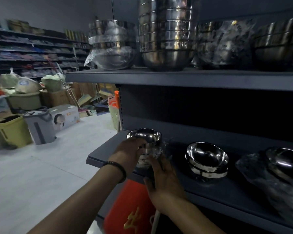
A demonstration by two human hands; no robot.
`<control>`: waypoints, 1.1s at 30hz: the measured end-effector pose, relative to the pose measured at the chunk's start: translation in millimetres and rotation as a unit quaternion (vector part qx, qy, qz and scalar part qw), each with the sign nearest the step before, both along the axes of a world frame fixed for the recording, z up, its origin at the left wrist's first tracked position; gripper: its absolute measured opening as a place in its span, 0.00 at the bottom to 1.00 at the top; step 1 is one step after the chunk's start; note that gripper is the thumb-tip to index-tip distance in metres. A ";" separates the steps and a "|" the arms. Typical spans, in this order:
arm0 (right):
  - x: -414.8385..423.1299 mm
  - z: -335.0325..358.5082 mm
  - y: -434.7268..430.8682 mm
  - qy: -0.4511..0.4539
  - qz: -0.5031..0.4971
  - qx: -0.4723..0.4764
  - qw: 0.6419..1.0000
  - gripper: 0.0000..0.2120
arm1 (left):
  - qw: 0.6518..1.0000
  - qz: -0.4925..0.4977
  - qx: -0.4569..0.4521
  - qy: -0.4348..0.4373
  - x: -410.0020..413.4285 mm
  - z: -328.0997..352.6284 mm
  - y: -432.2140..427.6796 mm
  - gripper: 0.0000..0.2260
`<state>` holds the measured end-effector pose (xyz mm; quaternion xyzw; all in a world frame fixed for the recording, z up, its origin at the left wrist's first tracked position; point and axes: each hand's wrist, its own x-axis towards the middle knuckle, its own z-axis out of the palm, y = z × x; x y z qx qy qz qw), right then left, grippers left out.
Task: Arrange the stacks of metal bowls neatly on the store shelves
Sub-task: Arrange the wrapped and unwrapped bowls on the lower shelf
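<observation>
Bowl stack (pixel 145 136) in L hand (pixel 129 150) grip, R hand (pixel 164 179) flat alongside.

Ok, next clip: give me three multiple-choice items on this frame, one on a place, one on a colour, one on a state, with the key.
1. Where does the small bowl stack under the hands stand?
A. upper shelf
B. left end of the lower shelf
C. floor

2. What colour is the container below that shelf?
A. red
B. blue
C. white

3. What is the left hand doing?
A. hanging idle
B. lying flat on the shelf
C. gripping the stack

Key:
1 B, it sits by the shelf's left corner.
2 A, its red side shows between the arms.
3 C, its fingers curl round the stack, while the right hand touches it with straight fingers.
</observation>
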<state>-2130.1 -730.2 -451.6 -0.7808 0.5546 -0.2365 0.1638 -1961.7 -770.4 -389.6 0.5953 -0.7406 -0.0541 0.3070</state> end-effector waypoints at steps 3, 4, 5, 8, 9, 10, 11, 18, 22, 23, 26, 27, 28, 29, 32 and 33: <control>-3.6 0.8 3.2 -0.033 -0.007 -0.003 0.999 0.33 | 0.999 0.007 0.052 0.011 -2.6 -3.7 -8.6 0.07; -4.5 1.0 4.8 -0.048 -0.009 0.001 0.999 0.33 | 0.998 0.003 0.056 0.014 -2.6 -7.4 -11.8 0.07; -5.4 1.7 6.7 -0.061 -0.011 0.006 0.998 0.32 | 0.998 0.003 0.053 0.013 -2.1 -11.6 -13.6 0.07; -8.1 5.4 7.1 -0.098 -0.018 -0.003 0.995 0.30 | 0.996 0.028 -0.030 0.082 0.1 -23.7 -13.6 0.11; -9.1 9.2 5.6 -0.109 -0.023 -0.011 0.994 0.30 | 0.987 0.062 -0.064 0.133 0.2 -25.8 -12.1 0.11; -9.2 12.9 3.0 -0.117 -0.027 -0.019 0.993 0.30 | 0.973 0.099 -0.094 0.187 -0.5 -26.8 -10.0 0.12; -8.9 16.9 -0.7 -0.120 -0.030 -0.025 0.992 0.31 | 0.958 0.135 -0.100 0.234 -0.9 -29.5 -11.3 0.13; -5.4 34.3 -46.0 -0.078 -0.016 0.006 0.997 0.40 | 0.940 0.091 -0.003 0.328 -10.4 -42.3 -27.3 0.14; -0.3 36.6 -49.0 -0.102 0.001 0.029 0.994 0.40 | 0.943 0.078 -0.023 0.322 -13.5 -45.5 -28.5 0.16; 0.3 38.6 -46.9 -0.107 -0.003 0.034 0.994 0.40 | 0.945 0.079 -0.021 0.317 -13.4 -47.1 -29.2 0.16; -2.4 45.6 -43.0 -0.123 -0.003 0.035 0.992 0.33 | 0.946 0.092 -0.004 0.311 -12.0 -44.9 -30.0 0.15; -4.1 48.6 -41.9 -0.125 -0.003 0.029 0.992 0.31 | 0.941 0.096 0.017 0.323 -13.0 -41.3 -30.6 0.15; -5.7 52.8 -40.2 -0.129 -0.001 0.033 0.991 0.29 | 0.939 0.098 0.030 0.329 -13.6 -39.1 -33.0 0.15; -6.8 55.9 -39.2 -0.143 -0.003 0.044 0.989 0.28 | 0.930 0.105 0.055 0.348 -12.8 -36.0 -34.0 0.15; -5.9 53.1 -37.9 -0.220 -0.026 0.090 0.971 0.28 | 0.878 0.093 0.094 0.460 -10.2 -35.2 -34.0 0.17; -5.6 48.5 -38.8 -0.255 -0.032 0.100 0.961 0.29 | 0.870 0.096 0.105 0.473 -11.2 -33.5 -30.9 0.20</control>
